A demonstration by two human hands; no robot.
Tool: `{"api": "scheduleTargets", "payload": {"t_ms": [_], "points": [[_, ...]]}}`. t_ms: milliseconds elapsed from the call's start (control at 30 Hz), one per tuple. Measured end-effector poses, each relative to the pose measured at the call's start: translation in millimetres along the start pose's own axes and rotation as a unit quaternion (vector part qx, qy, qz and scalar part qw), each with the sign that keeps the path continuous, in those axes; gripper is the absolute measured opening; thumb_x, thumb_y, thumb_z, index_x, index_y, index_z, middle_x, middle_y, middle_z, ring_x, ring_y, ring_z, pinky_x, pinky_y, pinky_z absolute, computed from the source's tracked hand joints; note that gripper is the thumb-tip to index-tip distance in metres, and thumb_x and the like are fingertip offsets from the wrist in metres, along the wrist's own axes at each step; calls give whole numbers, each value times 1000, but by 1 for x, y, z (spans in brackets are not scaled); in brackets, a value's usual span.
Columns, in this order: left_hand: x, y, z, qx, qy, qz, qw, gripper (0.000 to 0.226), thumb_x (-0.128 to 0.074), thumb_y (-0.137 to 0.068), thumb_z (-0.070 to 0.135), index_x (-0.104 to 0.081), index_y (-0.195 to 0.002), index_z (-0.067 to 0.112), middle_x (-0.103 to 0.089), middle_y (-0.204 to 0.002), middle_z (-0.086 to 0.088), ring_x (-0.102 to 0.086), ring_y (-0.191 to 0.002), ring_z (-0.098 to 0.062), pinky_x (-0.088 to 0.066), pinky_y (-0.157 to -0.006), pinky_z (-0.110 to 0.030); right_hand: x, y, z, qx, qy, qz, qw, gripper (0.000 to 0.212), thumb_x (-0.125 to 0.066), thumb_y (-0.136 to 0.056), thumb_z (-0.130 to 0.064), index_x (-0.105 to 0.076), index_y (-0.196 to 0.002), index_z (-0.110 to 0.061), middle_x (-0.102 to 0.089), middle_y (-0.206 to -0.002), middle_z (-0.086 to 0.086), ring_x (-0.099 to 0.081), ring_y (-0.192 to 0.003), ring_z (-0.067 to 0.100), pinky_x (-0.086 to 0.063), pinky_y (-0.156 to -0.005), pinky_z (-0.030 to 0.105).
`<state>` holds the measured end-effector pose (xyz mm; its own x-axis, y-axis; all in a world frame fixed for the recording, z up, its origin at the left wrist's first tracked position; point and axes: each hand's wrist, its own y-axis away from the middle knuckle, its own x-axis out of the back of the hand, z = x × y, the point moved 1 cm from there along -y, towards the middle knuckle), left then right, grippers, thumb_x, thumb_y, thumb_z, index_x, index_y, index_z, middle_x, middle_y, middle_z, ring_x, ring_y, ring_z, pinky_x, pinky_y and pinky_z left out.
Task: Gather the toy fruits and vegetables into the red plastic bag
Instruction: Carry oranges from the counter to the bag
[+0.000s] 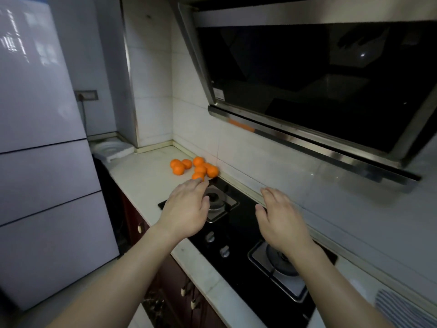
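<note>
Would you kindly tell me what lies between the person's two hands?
In the head view, the far burner and bare black stove glass show between the left hand and the right hand.

A tall pale refrigerator (42,138) stood at the left, its glossy doors reflecting bright window shapes. White tiles covered the wall (194,129) behind a pale countertop (142,178). A wall socket (86,95) with a cord plugged in sat in the corner beside the refrigerator. A black glass hob (238,235) with two burners lay set into the countertop, under a slanted dark range hood (319,86) edged in steel. Dark red cabinets (134,223) ran below. The light was dim.
</note>
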<state>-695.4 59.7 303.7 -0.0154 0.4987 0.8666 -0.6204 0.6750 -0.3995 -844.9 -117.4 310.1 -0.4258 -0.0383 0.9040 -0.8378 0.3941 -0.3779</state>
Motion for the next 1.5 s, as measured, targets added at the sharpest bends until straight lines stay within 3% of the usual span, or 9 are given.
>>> {"api": "scheduleTargets", "payload": {"t_ms": [300, 433, 600, 967, 1067, 1233, 1400, 1500], "points": [[20, -41, -140, -18, -1, -13, 1000, 63, -23, -90, 44, -46, -141, 16, -46, -145, -10, -41, -134, -27, -29, -112, -37, -68, -76, -99, -25, -6, 8, 1000, 53, -38, -98, -38, -36, -144, -12, -40, -146, 6, -34, -135, 19, -26, -111, 31], [26, -57, -197, -12, -1, -35, 999, 60, -28, -93, 41, -39, -146, 15, -39, -151, -10, -34, -139, -25, -23, -117, -37, -99, -104, -139, -34, -2, 12, 999, 53, -39, -98, -37, -39, -143, -10, -42, -145, 8, -36, -134, 20, -24, -112, 29], [34, -78, -243, -22, 10, -41, 999, 56, -31, -95, 38, -41, -145, 14, -44, -148, -11, -38, -136, -25, -23, -114, -33, -118, -139, -170, -37, -6, 8, 999, 52, -41, -98, -34, -39, -142, -7, -44, -144, 9, -37, -133, 21, -23, -111, 26], [4, -168, -316, -13, 1, -51, 999, 58, -28, -94, 39, -40, -146, 16, -38, -152, -9, -32, -140, -22, -19, -116, -31, -175, -245, -172, -19, -50, 27, 998, 47, -44, -91, -30, -50, -131, -6, -56, -127, 10, -50, -118, 26, -38, -99, 31], [-7, -198, -339, -1, -8, -62, 998, 58, -27, -95, 41, -36, -148, 18, -34, -155, -8, -28, -143, -21, -19, -119, -33, -190, -283, -169, -15, -58, 34, 998, 39, -42, -90, -29, -57, -120, -8, -60, -118, 10, -53, -110, 29, -43, -93, 34], [-19, -246, -364, 11, -6, -48, 999, 54, -31, -99, 39, -38, -147, 17, -35, -154, -8, -28, -143, -22, -19, -118, -33, -211, -338, -162, -15, -38, 5, 999, 63, -25, -88, -41, -50, -132, -3, -56, -127, 13, -50, -115, 28, -39, -100, 35], [-31, -282, -389, 15, -1, -45, 999, 52, -34, -100, 37, -38, -148, 18, -34, -155, -7, -28, -143, -21, -17, -117, -31, -218, -376, -163, -30, -31, -18, 999, 51, -38, -95, -30, -45, -136, -1, -52, -132, 16, -45, -122, 29, -31, -104, 31], [-40, -305, -405, 5, 8, -45, 999, 53, -33, -99, 38, -37, -148, 19, -34, -155, -5, -28, -143, -20, -17, -117, -31, -227, -398, -164, -39, -26, -16, 999, 40, -47, -94, -19, -52, -128, 1, -55, -126, 19, -48, -118, 33, -34, -100, 34]]}}
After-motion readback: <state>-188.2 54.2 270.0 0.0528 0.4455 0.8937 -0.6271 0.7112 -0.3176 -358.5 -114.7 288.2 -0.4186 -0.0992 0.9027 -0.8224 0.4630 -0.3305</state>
